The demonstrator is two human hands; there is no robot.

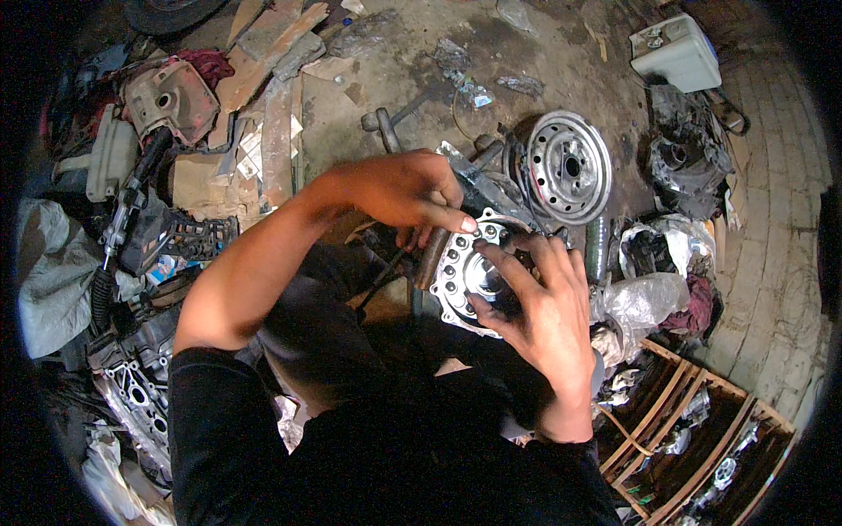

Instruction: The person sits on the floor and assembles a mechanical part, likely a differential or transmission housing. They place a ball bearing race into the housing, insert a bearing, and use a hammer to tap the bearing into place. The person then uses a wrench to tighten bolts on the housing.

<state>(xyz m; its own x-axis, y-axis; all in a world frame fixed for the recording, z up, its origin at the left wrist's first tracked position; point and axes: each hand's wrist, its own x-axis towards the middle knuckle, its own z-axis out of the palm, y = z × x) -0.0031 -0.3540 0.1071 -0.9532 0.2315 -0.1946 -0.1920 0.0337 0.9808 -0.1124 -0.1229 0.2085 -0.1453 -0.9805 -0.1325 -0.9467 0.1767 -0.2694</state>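
A round silver metal housing [448,287], with bolt lugs on its rim and a ring of round recesses with dark centres, sits tilted in front of me. My left hand [412,195] is closed at its upper left, fingers curled and thumb tip pressed on the rim. Over the right side reaches my right hand [548,294]. Its index fingertip touches the ring and its thumb lies by the shiny central hub; the other fingers bend over the right edge, partly hidden. A brown rusty cylinder [430,260] stands against the housing's left side.
Beyond the housing lie a hammer [382,131] and a steel wheel rim [568,167]. At lower right is a wooden rack [693,373] with metal parts. A dirty engine casing [688,153] and a white container [675,54] stand right. Cardboard [197,186] and an engine part [136,394] lie left.
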